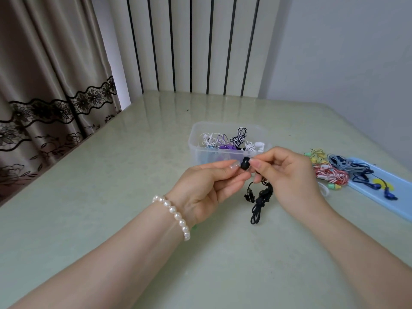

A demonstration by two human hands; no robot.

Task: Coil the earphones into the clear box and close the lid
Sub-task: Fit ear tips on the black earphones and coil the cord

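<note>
Just above the bench point(111, 197), in front of the clear box point(196, 152), a black pair of earphones point(259, 198) hangs between the two hands. Its black earbud point(245, 163) is pinched at the top, where the fingertips of both hands meet: the left hand point(207, 186) closes thumb and forefinger on it from one side, and the right hand point(287, 172) grips it from the other, with its remaining fingers curled in over the cord. Below the grip the cord drops in a knotted, twisted bundle whose lower loop reaches down to the bench; whether it touches the surface cannot be told. A small inline piece hangs on a short loop just left of the bundle. The left wrist wears a pearl bracelet point(176, 214). The clear box stands open on the bench right behind the hands, and it holds several coiled earphones: white, purple, and one black-and-white striped set point(238, 136) standing above the rest. Off to the right of the right hand lies a loose heap of other earphones point(330, 172), yellow, red-and-white, grey and dark blue, some of them resting on a pale blue lid point(401, 204) that lies flat on the bench, apart from the box. A curtain point(44, 85) with a black lace band hangs beyond the bench's left edge, and a striped panel stands behind its far edge.
</note>
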